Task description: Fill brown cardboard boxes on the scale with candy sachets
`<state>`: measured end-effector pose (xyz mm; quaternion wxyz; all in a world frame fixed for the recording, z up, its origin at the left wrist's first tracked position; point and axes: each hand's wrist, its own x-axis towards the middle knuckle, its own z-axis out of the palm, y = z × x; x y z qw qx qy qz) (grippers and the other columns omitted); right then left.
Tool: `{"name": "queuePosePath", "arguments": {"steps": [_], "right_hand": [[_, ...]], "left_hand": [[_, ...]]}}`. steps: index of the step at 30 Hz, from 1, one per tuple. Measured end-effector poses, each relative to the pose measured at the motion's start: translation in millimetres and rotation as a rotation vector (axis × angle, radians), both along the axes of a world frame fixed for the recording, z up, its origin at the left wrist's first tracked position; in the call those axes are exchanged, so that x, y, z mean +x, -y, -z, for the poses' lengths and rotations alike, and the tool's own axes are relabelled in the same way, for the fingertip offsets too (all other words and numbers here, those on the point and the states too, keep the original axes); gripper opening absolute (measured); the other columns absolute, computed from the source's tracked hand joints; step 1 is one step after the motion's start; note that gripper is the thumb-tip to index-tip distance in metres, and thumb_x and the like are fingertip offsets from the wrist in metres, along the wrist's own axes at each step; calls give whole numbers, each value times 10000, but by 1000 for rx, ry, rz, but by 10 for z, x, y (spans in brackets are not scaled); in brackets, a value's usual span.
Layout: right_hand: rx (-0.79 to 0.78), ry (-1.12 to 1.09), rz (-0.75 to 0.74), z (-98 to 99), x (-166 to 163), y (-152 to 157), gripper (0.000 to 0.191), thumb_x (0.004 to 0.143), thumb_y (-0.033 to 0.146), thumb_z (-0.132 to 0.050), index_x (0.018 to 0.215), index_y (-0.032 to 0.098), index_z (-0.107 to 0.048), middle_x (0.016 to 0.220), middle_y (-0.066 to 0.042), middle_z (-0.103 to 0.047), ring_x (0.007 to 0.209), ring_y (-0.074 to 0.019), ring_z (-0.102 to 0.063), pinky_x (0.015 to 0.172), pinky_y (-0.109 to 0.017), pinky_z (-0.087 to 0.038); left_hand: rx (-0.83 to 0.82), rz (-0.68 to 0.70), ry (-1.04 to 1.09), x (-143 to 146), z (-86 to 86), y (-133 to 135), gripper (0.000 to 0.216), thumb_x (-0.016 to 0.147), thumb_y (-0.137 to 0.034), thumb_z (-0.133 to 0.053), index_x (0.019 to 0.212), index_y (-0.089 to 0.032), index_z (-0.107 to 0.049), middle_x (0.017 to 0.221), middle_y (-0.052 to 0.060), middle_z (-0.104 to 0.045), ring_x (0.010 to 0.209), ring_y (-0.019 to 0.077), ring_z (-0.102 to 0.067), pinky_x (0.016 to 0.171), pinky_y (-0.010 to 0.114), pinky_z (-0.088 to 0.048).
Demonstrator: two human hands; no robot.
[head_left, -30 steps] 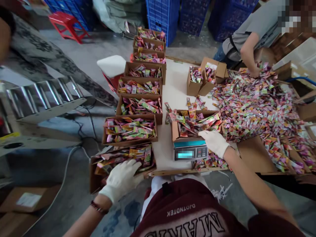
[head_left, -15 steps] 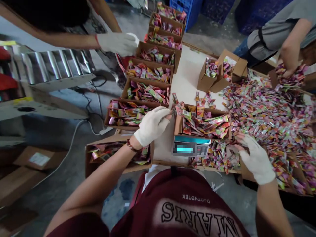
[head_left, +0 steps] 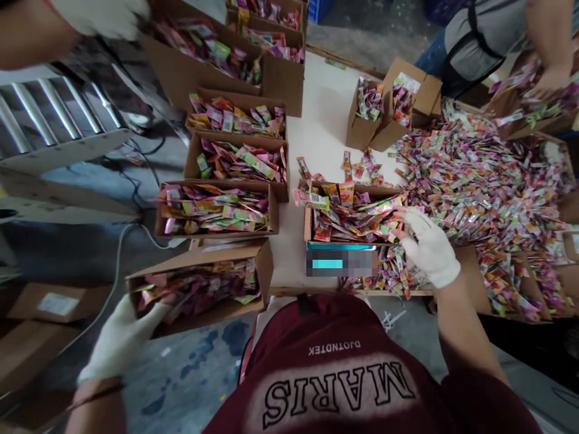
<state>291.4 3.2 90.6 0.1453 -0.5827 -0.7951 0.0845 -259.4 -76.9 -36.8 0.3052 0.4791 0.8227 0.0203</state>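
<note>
My left hand (head_left: 124, 337), in a white glove with bare fingertips, grips the left end of a cardboard box (head_left: 265, 271) full of small colourful packets. Its thumb reaches over the rim; the other fingers are partly hidden. This box sits slightly askew at the table's near left corner. My right hand (head_left: 427, 244), gloved alike, is at the right end of another filled box (head_left: 308, 226), its fingers apart and fingertips by the packets and rim. That box stands on a digital scale (head_left: 341, 262) with a blurred display. Some packets stick out over its left end.
Filled boxes (head_left: 235, 163) line the table's left side. A large heap of packets (head_left: 488, 175) covers the right. Two narrow boxes (head_left: 380, 114) stand at the back. A co-worker's gloved hand (head_left: 108, 15) is at upper left, another person's hand (head_left: 554, 78) at upper right. A roller conveyor (head_left: 49, 114) stands left.
My left hand has moved from beside the scale box to the near left box and taken hold of its end. My right hand has come up to the scale box. The co-worker's box at upper left has shifted left.
</note>
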Motion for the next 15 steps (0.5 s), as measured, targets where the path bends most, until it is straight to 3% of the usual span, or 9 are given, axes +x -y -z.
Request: {"name": "queuePosePath", "arguments": {"steps": [2,4,9,12,15], "right_hand": [[-12,-2,-13,6,-46,-84,344,995,275,-526,1305,187,-647,1342,-138,-687,1310,-272,-618,1155,-467,-490],[-11,7,-5,14,-66,-134,353,988,278,-523,1300,172,-648,1343,-150,-682,1306,-283,-617,1138,-472,-497],[-7,60,54,66,-17,-172,326,967,239,-499,1232,156,-670,1265,-162,-701,1214,-306,-650,1030,-472,-542],[-37,59,34,115,12,-190,300,985,250,-512,1221,165,-677,1252,-145,-709,1149,-286,-673,985,-427,-554],[-101,105,-25,163,-39,-228,296,1001,223,-506,1235,171,-679,1277,-127,-705,1146,-262,-673,967,-382,-552]], "left_hand": [[-31,-87,-28,69,123,-152,399,865,-449,-502,1149,-199,-630,873,65,-664,886,288,-633,759,351,-499],[20,-81,-105,216,190,-419,379,888,-382,-484,1143,-170,-666,797,53,-609,822,257,-579,723,322,-437],[101,-54,-167,426,229,-1026,478,923,-419,-490,1224,-117,-708,752,34,-582,736,195,-472,731,312,-384],[143,-54,-211,443,194,-1095,485,935,-424,-488,1249,-123,-703,752,29,-585,726,184,-449,737,313,-376],[158,-42,-238,486,120,-997,493,953,-444,-461,1249,-131,-700,776,39,-599,709,180,-451,700,301,-371]]}}
